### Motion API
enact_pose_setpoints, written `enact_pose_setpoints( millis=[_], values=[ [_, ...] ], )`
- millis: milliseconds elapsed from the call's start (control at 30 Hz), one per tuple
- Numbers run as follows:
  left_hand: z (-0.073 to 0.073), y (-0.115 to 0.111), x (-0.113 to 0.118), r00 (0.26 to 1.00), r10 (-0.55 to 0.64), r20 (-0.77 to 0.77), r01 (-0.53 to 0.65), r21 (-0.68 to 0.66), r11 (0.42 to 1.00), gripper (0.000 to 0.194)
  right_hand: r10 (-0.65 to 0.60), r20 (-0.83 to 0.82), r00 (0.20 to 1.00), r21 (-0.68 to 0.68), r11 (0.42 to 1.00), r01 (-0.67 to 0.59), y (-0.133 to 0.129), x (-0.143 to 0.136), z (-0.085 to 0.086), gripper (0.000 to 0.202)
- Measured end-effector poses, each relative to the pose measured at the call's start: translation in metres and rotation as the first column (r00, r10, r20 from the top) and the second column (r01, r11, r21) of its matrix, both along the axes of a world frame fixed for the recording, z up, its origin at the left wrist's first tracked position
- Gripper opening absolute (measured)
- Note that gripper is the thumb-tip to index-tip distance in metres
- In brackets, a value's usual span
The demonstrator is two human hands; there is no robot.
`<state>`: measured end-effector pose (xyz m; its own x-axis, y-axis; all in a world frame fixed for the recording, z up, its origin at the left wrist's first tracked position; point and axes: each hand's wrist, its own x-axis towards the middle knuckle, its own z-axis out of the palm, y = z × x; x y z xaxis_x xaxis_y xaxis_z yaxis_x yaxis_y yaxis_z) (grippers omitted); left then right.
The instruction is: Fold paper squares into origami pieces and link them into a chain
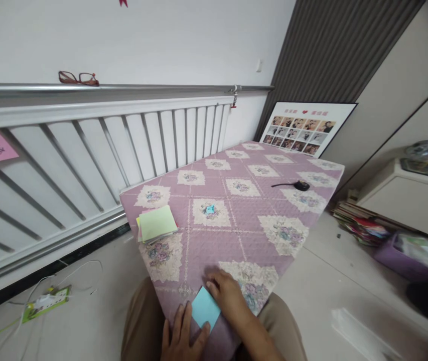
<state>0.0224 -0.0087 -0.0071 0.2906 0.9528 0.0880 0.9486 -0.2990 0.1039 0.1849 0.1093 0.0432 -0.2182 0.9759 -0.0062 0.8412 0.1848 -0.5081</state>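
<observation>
Nearest you, your left hand (182,337) lies with its fingers (177,323) spread, the fingertips at the left edge of a blue paper square (203,310) and the thumb on its lower part. Your right hand (232,300) is at the paper's upper right edge, fingers loosely curled; you can't tell from here whether they pinch it. The paper lies between your hands at the near end of the counter (214,248), one corner pointing away from you, with your knees (138,321) on either side.

Further along, to the left, sits a stack of paper squares (158,223), pale green on top, with pink and yellow edges showing. Beyond it and to its right, a small folded blue piece (209,209) rests on a flowered patch of the cloth. Farther off to your right is a black object with a thin handle (301,186), too small to make out clearly.

At the counter's far end stands a framed photo board (307,129). A white radiator (183,138) runs along the wall on your left, and a pair of glasses (79,78) sits on the pipe above it.
</observation>
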Motion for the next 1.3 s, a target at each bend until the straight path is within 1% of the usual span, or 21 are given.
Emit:
enact_pose_setpoints(
  millis=[100, 200, 267, 333, 367, 433, 500, 567, 667, 733, 800, 900, 1000, 1067, 1133, 1200, 1300],
  values=[
    [-0.005, -0.001, 0.0, 0.999, -0.009, 0.036, 0.009, 0.003, 1.0, 0.057, 0.012, 0.02, 1.0, -0.045, 0.999, -0.011, -0.013, -0.002, 0.005, 0.012],
    [-0.013, -0.001, -0.001, 0.999, -0.006, 0.043, 0.007, -0.013, 1.0, 0.064, -0.026, 0.038, 0.999, -0.067, 0.997, 0.028, -0.023, -0.005, 0.007, 0.011],
    [-0.019, 0.001, -0.004, 0.999, -0.007, 0.045, 0.009, -0.041, 0.999, 0.067, -0.05, 0.043, 0.998, -0.074, 0.996, 0.053, -0.026, -0.007, 0.007, 0.01],
    [-0.02, 0.005, -0.01, 0.997, -0.031, 0.067, 0.037, -0.09, 0.995, 0.072, -0.064, 0.04, 0.997, -0.082, 0.994, 0.067, -0.027, -0.009, 0.007, 0.01],
    [-0.018, 0.007, -0.014, 0.995, -0.05, 0.087, 0.061, -0.12, 0.991, 0.073, -0.067, 0.035, 0.997, -0.088, 0.994, 0.07, -0.027, -0.009, 0.006, 0.01],
    [-0.008, 0.014, -0.021, 0.987, -0.086, 0.136, 0.109, -0.172, 0.979, 0.072, -0.072, 0.025, 0.997, -0.105, 0.992, 0.074, -0.027, -0.01, 0.005, 0.009],
    [0.007, 0.022, -0.024, 0.981, -0.071, 0.183, 0.105, -0.181, 0.978, 0.055, -0.074, 0.013, 0.997, -0.12, 0.99, 0.075, -0.025, -0.01, 0.004, 0.009],
    [0.023, 0.032, -0.024, 0.973, -0.025, 0.228, 0.067, -0.176, 0.982, 0.039, -0.075, 0.003, 0.997, -0.125, 0.989, 0.075, -0.023, -0.009, 0.002, 0.01],
    [0.041, 0.05, -0.02, 0.95, -0.025, 0.311, 0.084, -0.179, 0.98, 0.033, -0.084, 0.004, 0.996, -0.113, 0.99, 0.084, -0.02, -0.008, 0.001, 0.011],
    [0.047, 0.06, -0.017, 0.936, -0.069, 0.346, 0.143, -0.193, 0.971, 0.032, -0.097, 0.02, 0.995, -0.091, 0.991, 0.098, -0.019, -0.008, 0.0, 0.012],
    [0.05, 0.069, -0.016, 0.927, -0.106, 0.36, 0.194, -0.218, 0.957, 0.028, -0.107, 0.042, 0.993, -0.058, 0.992, 0.109, -0.019, -0.007, 0.0, 0.011],
    [0.051, 0.076, -0.016, 0.92, -0.118, 0.375, 0.216, -0.23, 0.949, 0.022, -0.102, 0.071, 0.992, 0.005, 0.995, 0.101, -0.02, -0.004, 0.001, 0.01],
    [0.051, 0.078, -0.018, 0.921, -0.119, 0.372, 0.216, -0.232, 0.948, 0.022, -0.069, 0.094, 0.993, 0.045, 0.997, 0.065, -0.023, 0.0, 0.0, 0.012],
    [0.051, 0.077, -0.019, 0.922, -0.124, 0.367, 0.221, -0.237, 0.946, 0.023, 0.0, 0.087, 0.996, 0.064, 0.998, -0.006, -0.026, 0.003, -0.003, 0.016],
    [0.049, 0.077, -0.02, 0.918, -0.126, 0.376, 0.226, -0.236, 0.945, 0.023, 0.102, 0.033, 0.994, 0.086, 0.991, -0.104, -0.03, 0.007, -0.006, 0.02],
    [0.046, 0.078, -0.02, 0.905, -0.125, 0.406, 0.233, -0.228, 0.945, 0.024, 0.189, -0.058, 0.98, 0.1, 0.978, -0.183, -0.036, 0.012, -0.008, 0.025],
    [0.041, 0.08, -0.021, 0.882, -0.126, 0.454, 0.249, -0.223, 0.942, 0.024, 0.253, -0.155, 0.955, 0.068, 0.967, -0.245, -0.042, 0.019, -0.007, 0.037]
  ],
)
